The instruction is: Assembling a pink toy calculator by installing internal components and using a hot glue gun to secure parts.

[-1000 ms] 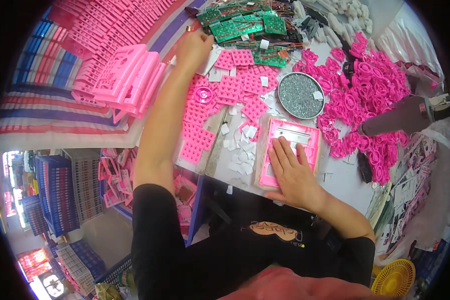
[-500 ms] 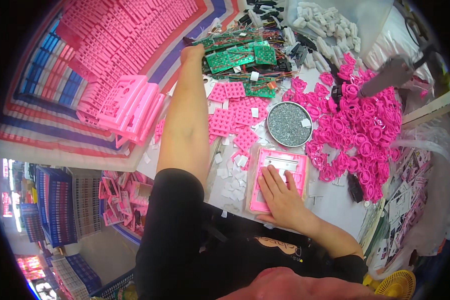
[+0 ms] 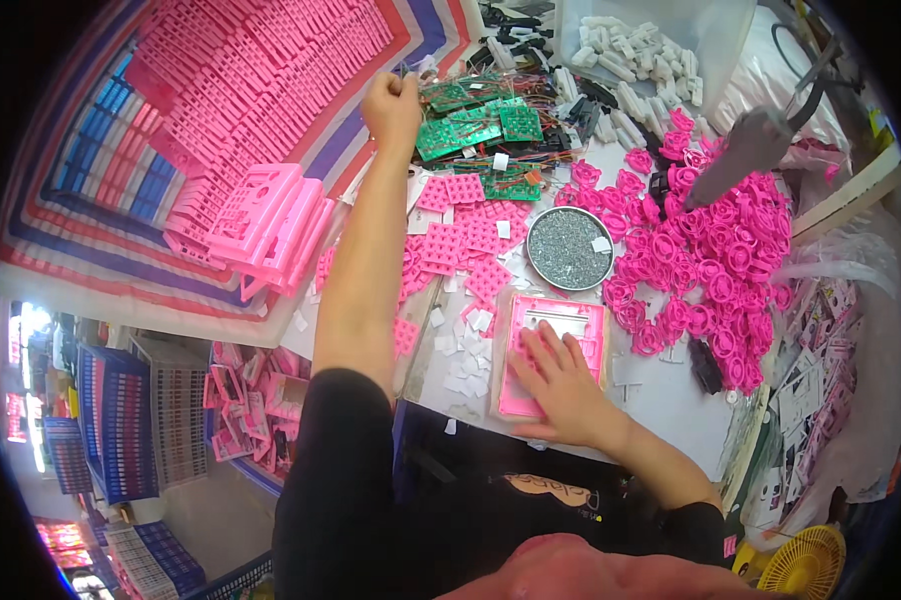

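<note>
white worktop [image 3: 676, 415], pink casing [image 3: 526, 400]; striped sheeting [image 3: 121, 260] alongside

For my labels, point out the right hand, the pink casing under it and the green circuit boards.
Right hand [image 3: 569, 398]: head view, back of the hand.
Pink casing [image 3: 518, 403]: head view, lower-left part.
Green circuit boards [image 3: 521, 124]: head view, one board's face.

The case [image 3: 593, 345] looks like smooth plastic, the small grey pieces [image 3: 567, 252] glinting metal.
</note>
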A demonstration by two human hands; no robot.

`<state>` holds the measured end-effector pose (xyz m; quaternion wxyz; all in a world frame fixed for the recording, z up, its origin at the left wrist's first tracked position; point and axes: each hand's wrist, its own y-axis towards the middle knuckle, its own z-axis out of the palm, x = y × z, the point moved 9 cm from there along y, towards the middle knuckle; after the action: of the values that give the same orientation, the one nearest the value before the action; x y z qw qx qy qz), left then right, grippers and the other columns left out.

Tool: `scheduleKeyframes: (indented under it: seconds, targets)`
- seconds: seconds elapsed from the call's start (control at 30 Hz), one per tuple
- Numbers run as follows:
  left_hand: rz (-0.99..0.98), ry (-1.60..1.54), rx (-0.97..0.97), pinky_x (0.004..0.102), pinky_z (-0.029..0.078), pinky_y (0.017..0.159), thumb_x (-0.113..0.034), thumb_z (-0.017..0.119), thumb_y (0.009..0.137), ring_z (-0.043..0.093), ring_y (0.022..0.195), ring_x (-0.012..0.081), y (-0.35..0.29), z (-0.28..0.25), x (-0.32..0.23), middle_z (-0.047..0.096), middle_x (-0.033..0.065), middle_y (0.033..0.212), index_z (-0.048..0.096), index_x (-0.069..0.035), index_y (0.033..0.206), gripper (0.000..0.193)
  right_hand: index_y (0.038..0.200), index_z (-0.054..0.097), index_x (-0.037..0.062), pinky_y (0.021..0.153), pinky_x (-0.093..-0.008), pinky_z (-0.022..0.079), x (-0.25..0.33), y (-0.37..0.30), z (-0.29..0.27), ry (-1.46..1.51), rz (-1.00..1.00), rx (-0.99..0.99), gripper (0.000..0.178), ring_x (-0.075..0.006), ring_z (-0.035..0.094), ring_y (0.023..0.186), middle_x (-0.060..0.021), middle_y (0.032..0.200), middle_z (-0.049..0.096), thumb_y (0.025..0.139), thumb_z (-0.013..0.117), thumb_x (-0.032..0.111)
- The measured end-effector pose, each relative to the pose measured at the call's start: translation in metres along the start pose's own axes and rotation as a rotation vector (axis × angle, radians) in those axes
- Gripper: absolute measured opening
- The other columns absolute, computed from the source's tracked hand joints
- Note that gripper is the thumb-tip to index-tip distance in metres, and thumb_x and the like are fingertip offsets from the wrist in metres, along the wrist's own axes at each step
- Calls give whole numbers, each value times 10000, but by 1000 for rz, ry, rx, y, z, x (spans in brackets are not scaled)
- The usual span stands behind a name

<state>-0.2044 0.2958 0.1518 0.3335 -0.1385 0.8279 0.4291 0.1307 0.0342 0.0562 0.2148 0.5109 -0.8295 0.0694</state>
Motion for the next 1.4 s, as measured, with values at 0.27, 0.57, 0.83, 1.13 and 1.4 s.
scheduleKeyframes:
  seconds: [0.27,0.57,0.83,1.13,1.4]
  targets:
    - [-29,-627,71,258,514,786,-22,734,876,627,828,129,-152,-93,-107,640,16,869,645,-26,943,111,1231,610,-14,855,-373,520,-72,15,-60,1225,228,-376,420,-193,653,953,-95,1027,679,974,634,317]
    - [445,-459,238,439,431,1055,-17,739,777,532,1245,309,-262,-132,-169,466,162,1377,619,-60,1153,398,991,636,22,667,-249,478,-61,32,-37,1711,374,-397,144,-84,598,749,-18,834,637,966,657,162]
    - [-510,-864,930,369,407,1056,-88,721,844,583,1144,205,-323,-82,-118,655,99,1204,578,4,1324,509,993,676,30,557,-216,470,-60,26,-48,1264,335,-153,139,-68,584,628,-10,804,643,957,680,163]
    - [-457,-809,837,407,497,963,-54,705,888,614,1112,236,-321,-82,-84,671,108,1199,722,-23,1116,231,1106,711,-2,595,-214,514,-92,-8,-63,1299,397,-601,254,-69,626,762,-34,883,696,1021,590,204]
    - [-631,-1249,850,391,550,890,-176,647,973,677,1040,252,-344,-66,-87,660,174,1201,651,18,1175,280,1141,635,-57,442,-175,373,-103,-8,-12,1943,610,-579,302,-41,490,531,35,694,544,1027,560,213]
